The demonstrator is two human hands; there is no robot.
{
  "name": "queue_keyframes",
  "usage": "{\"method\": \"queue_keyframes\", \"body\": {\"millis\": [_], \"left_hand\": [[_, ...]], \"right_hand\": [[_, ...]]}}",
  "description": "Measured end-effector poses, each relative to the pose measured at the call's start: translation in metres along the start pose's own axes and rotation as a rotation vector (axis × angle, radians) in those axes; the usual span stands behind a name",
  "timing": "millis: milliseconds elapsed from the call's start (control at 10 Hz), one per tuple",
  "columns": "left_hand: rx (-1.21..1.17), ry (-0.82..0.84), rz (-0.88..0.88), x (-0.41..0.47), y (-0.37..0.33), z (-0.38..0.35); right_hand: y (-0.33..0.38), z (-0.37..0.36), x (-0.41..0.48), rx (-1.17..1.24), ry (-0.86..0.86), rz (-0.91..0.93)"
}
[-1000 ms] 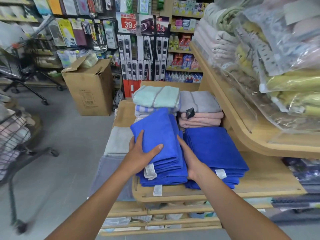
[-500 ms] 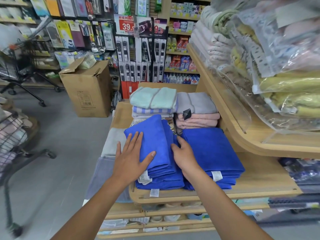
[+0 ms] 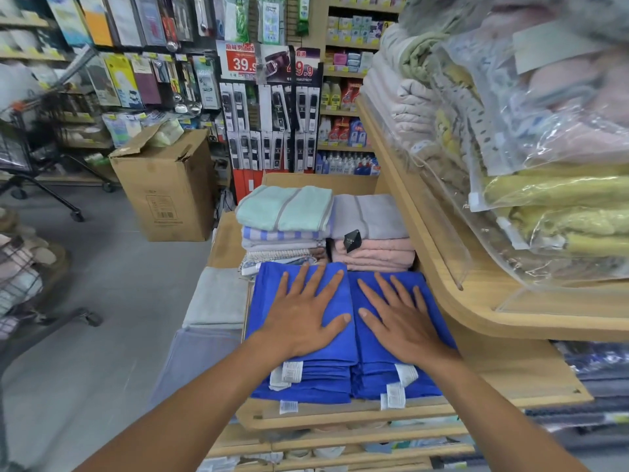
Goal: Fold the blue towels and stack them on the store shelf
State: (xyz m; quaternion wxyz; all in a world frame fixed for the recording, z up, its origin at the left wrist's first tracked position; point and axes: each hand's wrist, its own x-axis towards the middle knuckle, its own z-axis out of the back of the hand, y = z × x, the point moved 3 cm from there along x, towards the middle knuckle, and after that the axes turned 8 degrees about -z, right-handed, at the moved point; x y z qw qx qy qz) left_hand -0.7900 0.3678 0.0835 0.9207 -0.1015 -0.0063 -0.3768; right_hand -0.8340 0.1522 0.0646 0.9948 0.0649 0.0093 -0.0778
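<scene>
Two stacks of folded blue towels lie side by side on the wooden shelf [image 3: 531, 373]. My left hand [image 3: 306, 318] lies flat with spread fingers on top of the left blue stack [image 3: 269, 294]. On the right blue stack [image 3: 377, 379] my right hand [image 3: 401, 321] presses down the same way, fingers straight. White care labels hang from the front edges of both stacks.
Behind the blue stacks stand a pile topped by a mint towel [image 3: 284, 207] and a grey-and-pink pile [image 3: 369, 233]. Grey towels [image 3: 216, 298] lie to the left. An upper shelf [image 3: 442, 284] with bagged linens overhangs on the right. A cardboard box [image 3: 166, 192] and carts stand on the aisle floor.
The left stack, tilted and held at its sides before, now lies flat and squared next to the right stack. Both hands moved onto the tops and flattened out.
</scene>
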Motion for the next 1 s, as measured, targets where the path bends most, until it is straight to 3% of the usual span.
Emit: {"method": "queue_keyframes", "body": {"millis": [100,400,600,800,900,1000], "left_hand": [[0.040,0.092,0.052,0.006,0.003,-0.012],[0.106,0.050,0.117,0.007,0.002,-0.026],[0.126,0.007,0.103,0.002,-0.004,-0.019],[0.012,-0.029,0.113,-0.011,-0.018,0.006],[-0.124,-0.234,0.100,-0.033,-0.041,0.017],[-0.229,-0.433,-0.107,-0.080,-0.088,0.006]], "right_hand": [[-0.006,-0.003,0.004,0.035,0.012,0.009],[-0.001,-0.007,-0.002,-0.047,-0.078,-0.025],[0.000,-0.005,0.001,0.083,0.021,0.011],[0.005,0.018,-0.006,0.214,-0.049,0.075],[-0.006,0.019,-0.038,0.299,-0.086,0.149],[0.008,0.032,-0.092,0.543,-0.120,0.571]]}}
